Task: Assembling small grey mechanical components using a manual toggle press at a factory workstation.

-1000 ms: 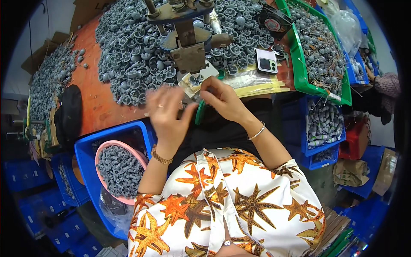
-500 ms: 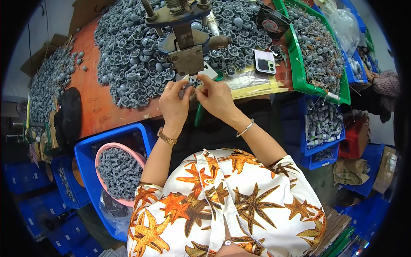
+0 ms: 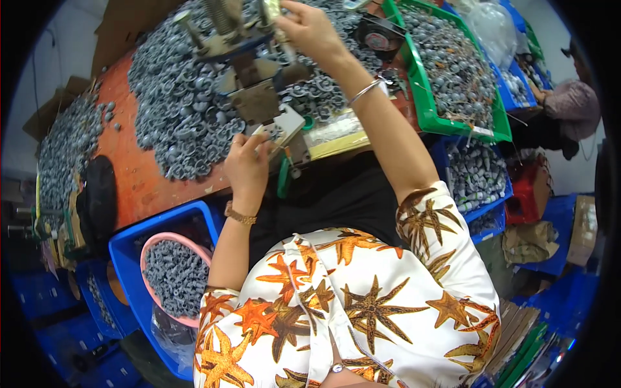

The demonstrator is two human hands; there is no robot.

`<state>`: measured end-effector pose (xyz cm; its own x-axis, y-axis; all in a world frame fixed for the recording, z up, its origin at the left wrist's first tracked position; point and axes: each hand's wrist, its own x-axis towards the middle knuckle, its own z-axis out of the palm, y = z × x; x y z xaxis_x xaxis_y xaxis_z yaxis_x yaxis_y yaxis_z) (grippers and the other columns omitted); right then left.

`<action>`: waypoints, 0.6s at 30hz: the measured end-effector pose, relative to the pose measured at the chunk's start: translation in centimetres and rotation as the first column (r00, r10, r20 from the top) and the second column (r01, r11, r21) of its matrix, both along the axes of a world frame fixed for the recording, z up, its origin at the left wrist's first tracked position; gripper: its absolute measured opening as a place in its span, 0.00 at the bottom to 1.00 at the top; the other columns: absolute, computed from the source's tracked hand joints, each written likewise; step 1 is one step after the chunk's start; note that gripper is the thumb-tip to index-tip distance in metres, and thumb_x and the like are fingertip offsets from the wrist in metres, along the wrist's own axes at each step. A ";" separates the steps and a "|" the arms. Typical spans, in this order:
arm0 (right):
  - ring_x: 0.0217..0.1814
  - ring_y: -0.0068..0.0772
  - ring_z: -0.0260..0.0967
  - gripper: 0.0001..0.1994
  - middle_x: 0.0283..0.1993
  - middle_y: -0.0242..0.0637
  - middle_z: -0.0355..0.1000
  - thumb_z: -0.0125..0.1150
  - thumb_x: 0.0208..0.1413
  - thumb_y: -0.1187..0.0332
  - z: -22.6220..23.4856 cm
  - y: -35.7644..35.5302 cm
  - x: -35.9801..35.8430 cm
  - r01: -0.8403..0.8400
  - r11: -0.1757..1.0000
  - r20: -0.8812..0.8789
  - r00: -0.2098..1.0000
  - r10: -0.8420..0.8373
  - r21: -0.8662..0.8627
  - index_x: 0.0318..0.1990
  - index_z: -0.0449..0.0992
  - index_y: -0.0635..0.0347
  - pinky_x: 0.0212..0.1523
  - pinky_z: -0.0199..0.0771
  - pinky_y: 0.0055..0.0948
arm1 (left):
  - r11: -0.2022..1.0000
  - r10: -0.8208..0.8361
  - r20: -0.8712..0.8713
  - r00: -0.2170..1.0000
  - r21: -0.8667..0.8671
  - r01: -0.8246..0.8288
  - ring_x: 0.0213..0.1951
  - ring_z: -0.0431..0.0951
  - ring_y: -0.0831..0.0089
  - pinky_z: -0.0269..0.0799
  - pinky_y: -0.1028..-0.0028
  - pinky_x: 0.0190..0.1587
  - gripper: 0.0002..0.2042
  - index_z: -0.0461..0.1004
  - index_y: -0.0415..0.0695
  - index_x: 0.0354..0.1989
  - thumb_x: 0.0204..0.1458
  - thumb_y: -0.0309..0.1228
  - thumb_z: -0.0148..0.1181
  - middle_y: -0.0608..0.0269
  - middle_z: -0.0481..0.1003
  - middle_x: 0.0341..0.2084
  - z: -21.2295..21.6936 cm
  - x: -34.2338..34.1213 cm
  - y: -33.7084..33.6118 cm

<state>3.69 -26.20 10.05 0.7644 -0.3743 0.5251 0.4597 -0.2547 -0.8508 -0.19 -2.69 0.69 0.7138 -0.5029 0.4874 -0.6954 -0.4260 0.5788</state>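
Note:
A hand press (image 3: 253, 97) stands at the table's far edge from me, its metal block above a white fixture plate (image 3: 289, 123). My right hand (image 3: 309, 31) is raised to the press's upper right, fingers closed around its pale lever (image 3: 275, 14). Low at the fixture, my left hand (image 3: 248, 165) has thumb and fingers drawn together beside the plate; whatever they pinch is too small to make out. Grey rounded plastic shells (image 3: 181, 103) lie heaped behind and left of the press. Under the plate hangs a green-handled tool (image 3: 283, 178).
A green tray (image 3: 420, 97) of grey parts with wires stands at right, near a small black fan (image 3: 380, 35). Below left, a pink basin (image 3: 145, 271) of small grey parts sits inside a blue bin (image 3: 123, 258). Another person (image 3: 576, 107) is at far right.
My right hand has left the fixture and gone up to the press lever. My left hand stays at the fixture, slightly lower. The view has shifted, and my right forearm now covers the phone's spot.

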 end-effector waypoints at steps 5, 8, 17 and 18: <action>0.38 0.26 0.71 0.09 0.36 0.33 0.74 0.62 0.51 0.73 2.0 6.6 -9.6 0.189 0.961 0.321 0.940 -0.117 -0.203 0.39 0.73 0.63 0.41 0.71 0.26 | 0.999 0.047 -0.020 0.999 0.020 -0.047 0.27 0.72 0.60 0.67 0.67 0.30 0.07 0.78 0.46 0.35 0.46 0.27 0.62 0.58 0.69 0.24 0.2 -0.2 0.9; 0.38 0.36 0.73 0.08 0.30 0.36 0.73 0.68 0.43 0.72 -3.0 8.3 -13.4 0.274 0.869 0.488 0.872 -0.043 -0.411 0.30 0.75 0.59 0.44 0.72 0.33 | 0.999 -0.022 -0.008 1.000 0.040 0.022 0.27 0.73 0.59 0.67 0.66 0.29 0.08 0.78 0.48 0.37 0.47 0.29 0.61 0.58 0.69 0.25 0.6 0.1 0.7; 0.34 0.27 0.74 0.08 0.32 0.37 0.76 0.66 0.47 0.72 1.9 -2.1 -15.7 0.382 0.894 0.097 0.924 -0.370 -0.235 0.36 0.78 0.63 0.36 0.73 0.25 | 0.912 -0.209 -0.015 0.978 0.359 0.201 0.20 0.75 0.63 0.68 0.70 0.23 0.09 0.77 0.38 0.33 0.54 0.31 0.55 0.56 0.74 0.17 1.0 -1.1 3.7; 0.33 0.26 0.75 0.08 0.31 0.38 0.76 0.64 0.49 0.72 1.0 -4.3 -15.9 0.446 0.863 0.017 0.890 -0.455 -0.236 0.36 0.79 0.64 0.34 0.73 0.24 | 0.938 -0.272 -0.285 0.919 0.132 0.319 0.18 0.73 0.69 0.65 0.73 0.21 0.09 0.77 0.37 0.32 0.55 0.29 0.53 0.59 0.74 0.16 1.5 -2.3 3.6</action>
<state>-12.19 -30.53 11.06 0.5623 -0.5569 0.6113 0.2169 -0.6141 -0.7589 -2.50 0.92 2.19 0.6086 -0.7698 0.1924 -0.6406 -0.3336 0.6916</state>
